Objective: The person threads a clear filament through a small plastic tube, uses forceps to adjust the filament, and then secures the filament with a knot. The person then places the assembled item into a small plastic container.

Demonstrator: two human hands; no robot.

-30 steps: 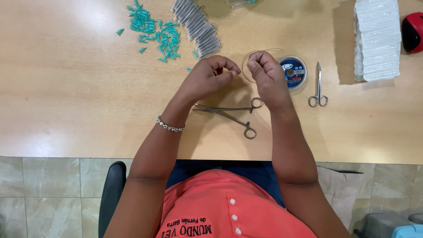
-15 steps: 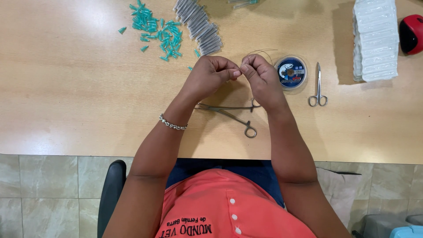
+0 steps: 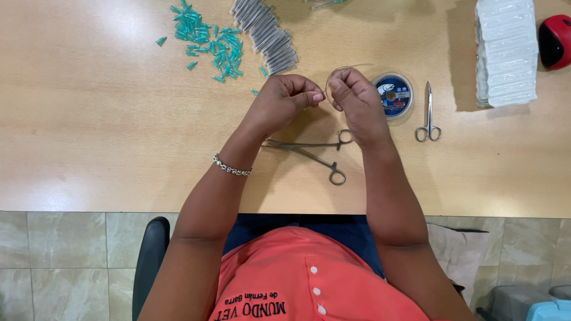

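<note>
A pale wooden desk (image 3: 89, 137) fills the view, and everything on it sits in the upper half. At two o'clock lies a stack of white flat packets (image 3: 505, 50) with a red and black object (image 3: 556, 40) just beside it at the edge. At eleven o'clock a scatter of small teal caps (image 3: 208, 41) lies touching a row of grey slender pieces (image 3: 264, 32). At the centre the left hand (image 3: 279, 107) and the right hand (image 3: 357, 104) meet, fingertips almost touching, each pinching a thin, clear line (image 3: 348, 67) that loops up from between them toward twelve o'clock. Open forceps (image 3: 315, 154) rest at six o'clock under the wrists; a round blue spool (image 3: 394, 94) and small scissors (image 3: 428, 116) lie at three o'clock. The line being so fine, a good grip probably means short pinches close together, steady tension, and wrists braced low over the desk.
</note>
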